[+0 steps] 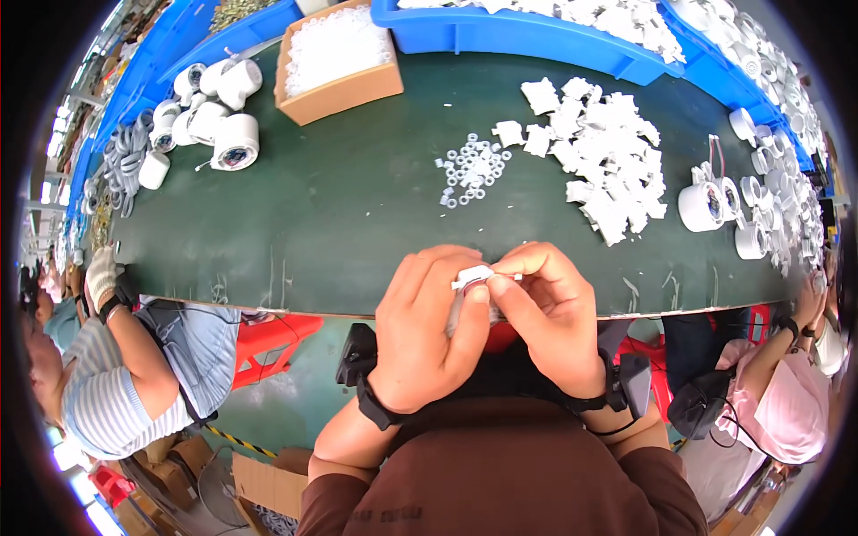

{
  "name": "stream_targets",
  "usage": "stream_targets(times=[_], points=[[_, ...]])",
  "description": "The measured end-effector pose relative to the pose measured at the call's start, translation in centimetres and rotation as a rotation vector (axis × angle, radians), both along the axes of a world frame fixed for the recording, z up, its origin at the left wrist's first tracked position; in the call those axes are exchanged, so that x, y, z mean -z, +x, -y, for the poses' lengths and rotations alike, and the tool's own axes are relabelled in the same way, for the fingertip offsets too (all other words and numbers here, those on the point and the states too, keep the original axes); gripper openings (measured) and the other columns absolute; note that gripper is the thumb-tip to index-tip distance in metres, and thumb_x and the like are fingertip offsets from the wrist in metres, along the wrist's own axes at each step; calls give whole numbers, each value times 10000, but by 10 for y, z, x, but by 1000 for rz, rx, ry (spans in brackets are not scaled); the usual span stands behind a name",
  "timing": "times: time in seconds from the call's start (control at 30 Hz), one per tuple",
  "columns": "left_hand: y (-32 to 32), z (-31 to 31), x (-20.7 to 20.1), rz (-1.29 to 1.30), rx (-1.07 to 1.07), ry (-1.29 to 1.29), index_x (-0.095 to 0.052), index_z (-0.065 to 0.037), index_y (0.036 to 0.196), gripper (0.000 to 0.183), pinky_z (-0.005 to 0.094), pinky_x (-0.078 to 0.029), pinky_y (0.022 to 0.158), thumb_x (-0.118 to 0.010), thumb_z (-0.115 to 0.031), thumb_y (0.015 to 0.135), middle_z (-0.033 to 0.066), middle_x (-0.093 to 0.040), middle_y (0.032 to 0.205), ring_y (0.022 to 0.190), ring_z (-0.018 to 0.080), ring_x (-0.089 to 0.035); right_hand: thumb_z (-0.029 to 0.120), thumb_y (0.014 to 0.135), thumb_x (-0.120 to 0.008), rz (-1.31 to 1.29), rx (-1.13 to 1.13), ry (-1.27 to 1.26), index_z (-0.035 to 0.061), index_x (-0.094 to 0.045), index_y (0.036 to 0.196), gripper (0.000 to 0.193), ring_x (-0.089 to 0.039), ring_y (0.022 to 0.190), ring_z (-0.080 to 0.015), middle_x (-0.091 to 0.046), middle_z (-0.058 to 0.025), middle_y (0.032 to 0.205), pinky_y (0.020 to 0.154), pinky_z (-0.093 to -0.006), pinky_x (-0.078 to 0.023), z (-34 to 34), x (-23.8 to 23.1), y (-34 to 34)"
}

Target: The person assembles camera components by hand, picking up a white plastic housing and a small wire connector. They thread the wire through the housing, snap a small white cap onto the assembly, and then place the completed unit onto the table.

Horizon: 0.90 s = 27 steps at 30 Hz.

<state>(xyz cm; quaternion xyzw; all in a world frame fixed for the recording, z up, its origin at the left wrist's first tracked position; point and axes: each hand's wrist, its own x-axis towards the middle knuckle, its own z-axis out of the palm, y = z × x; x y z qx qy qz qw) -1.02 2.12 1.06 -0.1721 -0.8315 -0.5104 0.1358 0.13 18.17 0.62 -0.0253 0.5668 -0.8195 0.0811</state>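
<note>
We find the left hand (429, 326) clamped on a small white piece (472, 275) near the edge of the green table (322, 205), with the right hand (556, 322) pinching thumb and forefinger together at its right end, on what we cannot tell. Beyond, we note small rings (477, 168) beside heaped white parts (612, 156).
</note>
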Motion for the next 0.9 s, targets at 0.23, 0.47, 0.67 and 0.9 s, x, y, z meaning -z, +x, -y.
stream_targets(times=[0.23, 0.47, 0.67, 0.9], points=[[3, 2, -5, 37, 54, -24, -675, -8, 1002, 118, 387, -514, 817, -645, -74, 908, 153, -696, 1056, 918, 315, -644, -27, 992, -619, -19, -78, 277, -9, -639, 1169, 179, -624, 958, -106, -646, -55, 1083, 858, -277, -510, -29, -14, 7], [4, -3, -7, 51, 45, -62, -672, 3, 980, 119, 378, -510, 852, -614, -93, 941, 162, -691, 1062, 954, 294, -648, 24, 876, -749, -503, 450, 1393, 44, -646, 1182, 323, -617, 833, -240, -651, -106, 1046, 742, -344, -509, -93, -5, -17], [7, 3, -5, 73, 19, -33, -672, 9, 994, 125, 355, -508, 849, -602, -89, 962, 158, -685, 1077, 949, 276, -648, 10, 860, -731, -465, 326, 1439, 58, -654, 1243, 394, -618, 845, -241, -646, -124, 1034, 756, -351, -523, -93, -10, -24], [7, -2, 3, 69, -101, 81, -662, 0, 1028, 115, 395, -504, 840, -638, -50, 928, 159, -688, 1075, 951, 329, -629, -91, 946, -608, -40, -24, 209, -30, -603, 1279, 339, -685, 996, -201, -677, -119, 1137, 878, -333, -561, -68, -45, -3]])
